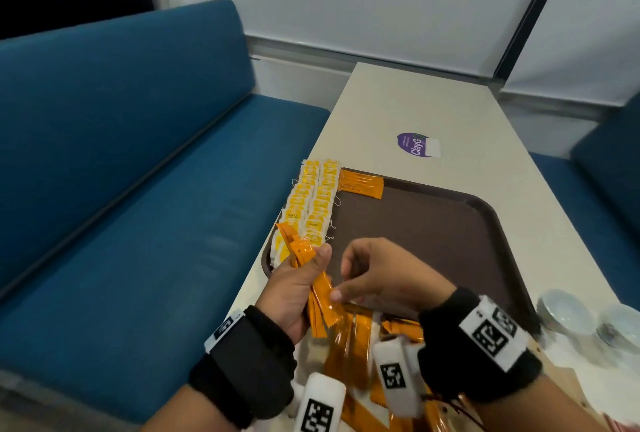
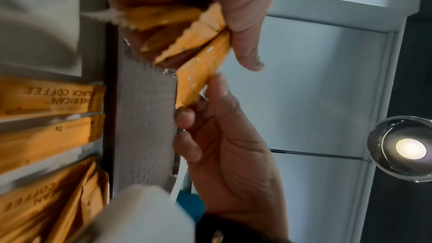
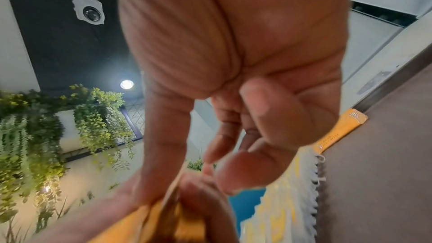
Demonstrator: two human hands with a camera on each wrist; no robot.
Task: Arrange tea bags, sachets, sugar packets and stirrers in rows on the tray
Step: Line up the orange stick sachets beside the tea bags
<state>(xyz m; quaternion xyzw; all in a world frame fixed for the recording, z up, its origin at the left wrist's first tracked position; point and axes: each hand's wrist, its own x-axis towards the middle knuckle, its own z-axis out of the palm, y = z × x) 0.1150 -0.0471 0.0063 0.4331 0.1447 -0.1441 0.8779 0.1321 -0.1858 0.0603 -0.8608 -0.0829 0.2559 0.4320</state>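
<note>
Left hand (image 1: 294, 293) grips a bunch of orange coffee sachets (image 1: 320, 303) over the brown tray's (image 1: 433, 223) near-left corner; right hand (image 1: 384, 279) pinches one sachet w/ thumb & fingers. Tea bags (image 1: 313, 203) sit in two rows along tray's left edge, one sachet (image 1: 362, 184) beside them at far end.
</note>
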